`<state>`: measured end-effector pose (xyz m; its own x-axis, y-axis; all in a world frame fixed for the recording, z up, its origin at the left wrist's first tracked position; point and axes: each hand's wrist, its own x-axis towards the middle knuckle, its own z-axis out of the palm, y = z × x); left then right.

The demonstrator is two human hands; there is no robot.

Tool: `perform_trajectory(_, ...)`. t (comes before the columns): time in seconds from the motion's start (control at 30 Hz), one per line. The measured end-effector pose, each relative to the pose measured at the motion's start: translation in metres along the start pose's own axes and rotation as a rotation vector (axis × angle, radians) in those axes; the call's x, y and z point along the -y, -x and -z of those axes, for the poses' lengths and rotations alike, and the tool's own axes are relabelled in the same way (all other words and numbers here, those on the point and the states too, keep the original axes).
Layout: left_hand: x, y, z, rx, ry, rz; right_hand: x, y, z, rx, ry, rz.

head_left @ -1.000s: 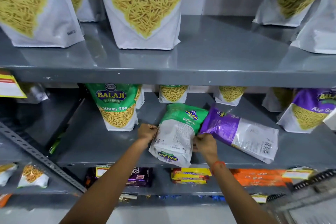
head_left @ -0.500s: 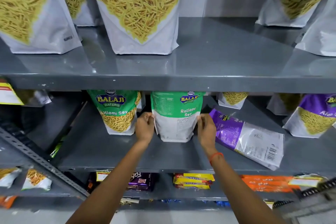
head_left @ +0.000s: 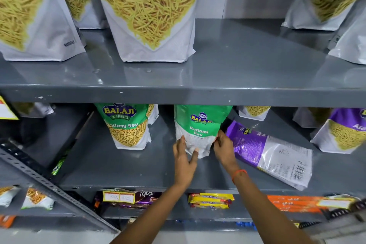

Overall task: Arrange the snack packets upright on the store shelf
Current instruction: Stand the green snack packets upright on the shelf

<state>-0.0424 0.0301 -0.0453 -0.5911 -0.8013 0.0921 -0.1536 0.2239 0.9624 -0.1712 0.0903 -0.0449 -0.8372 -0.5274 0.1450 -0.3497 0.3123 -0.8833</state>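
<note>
A green and white Ratlami Sev packet (head_left: 200, 125) stands upright on the grey middle shelf (head_left: 122, 168), its back side toward me. My left hand (head_left: 185, 156) grips its lower left corner and my right hand (head_left: 222, 147) pinches its lower right edge. To its left a second green Ratlami Sev packet (head_left: 126, 125) stands upright, front facing out. A purple and white snack packet (head_left: 271, 150) lies flat on the shelf just right of my right hand.
Another purple packet (head_left: 342, 130) stands at the far right, with smaller sev packets behind. Large sev bags (head_left: 148, 12) line the upper shelf (head_left: 237, 77). Biscuit packs (head_left: 210, 200) and price tags sit on the lower shelf. A slotted metal upright (head_left: 39, 178) crosses the left.
The green packet went from lying flat in my hands to standing upright, then shifted right and deeper on the shelf. My hands slid down to its bottom corners.
</note>
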Motion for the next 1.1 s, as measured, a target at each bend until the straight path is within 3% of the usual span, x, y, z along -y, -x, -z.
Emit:
perform_trajectory(0.17,0.006,-0.009,0.005,0.046,0.215,0.049,-0.001,0.024,-0.003,0.059,-0.139,0.033)
perform_trajectory(0.3,0.009,-0.030,0.008,-0.076,0.005,0.074,0.004,0.011,0.008,0.202,-0.129,0.039)
perform_trajectory(0.37,0.011,-0.039,0.010,-0.100,-0.048,0.053,0.009,-0.004,0.012,0.183,-0.143,0.014)
perform_trajectory(0.47,0.018,-0.049,0.021,-0.008,0.076,0.053,0.016,-0.033,0.011,0.127,-0.139,-0.077)
perform_trajectory(0.57,0.025,-0.064,0.042,0.184,0.264,0.116,0.023,-0.052,0.011,0.351,-0.038,-0.136)
perform_trajectory(0.67,0.025,-0.078,0.057,0.344,0.252,0.121,0.021,-0.055,0.012,0.523,0.047,-0.132)
perform_trajectory(0.83,0.025,-0.083,0.060,0.293,0.143,0.100,0.012,-0.040,0.007,0.435,-0.022,-0.091)
perform_trajectory(0.97,0.020,-0.057,0.044,0.162,0.069,0.080,0.012,-0.036,0.013,0.390,0.127,0.061)
perform_trajectory(1.1,0.006,-0.009,0.003,-0.028,-0.066,0.140,0.006,-0.030,0.039,0.238,0.347,0.243)
